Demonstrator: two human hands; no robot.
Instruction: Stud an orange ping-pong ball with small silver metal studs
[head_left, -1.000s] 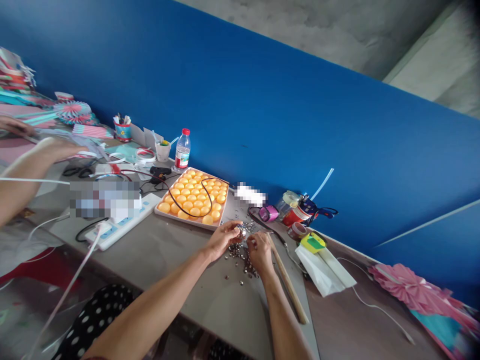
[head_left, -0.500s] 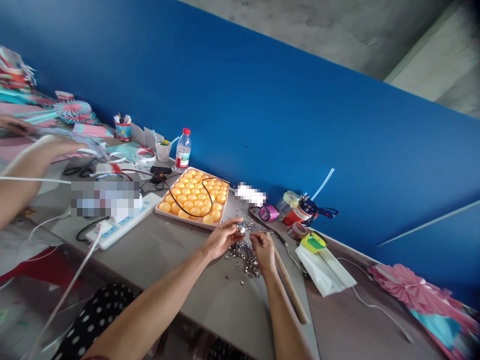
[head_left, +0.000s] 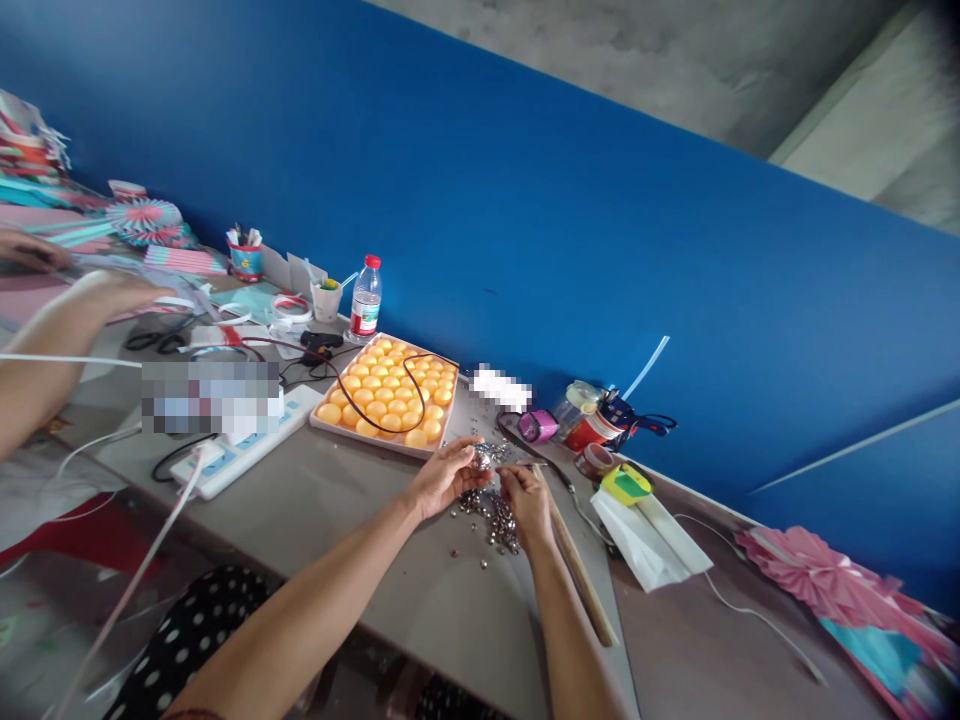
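Observation:
My left hand is closed around a small shiny silver ball, held just above the grey table. My right hand sits beside it with its fingers pinched together; what they hold is too small to make out. Under and between both hands lies a heap of small silver pieces, with a few strays scattered toward me.
A tray of orange balls with a black cable across it stands behind my left hand. A wooden stick lies right of my right hand. Beyond are tape rolls, a water bottle, a power strip and another person's arm at left.
My hands have barely moved. The right hand has drawn slightly closer to the silver ball held in the left.

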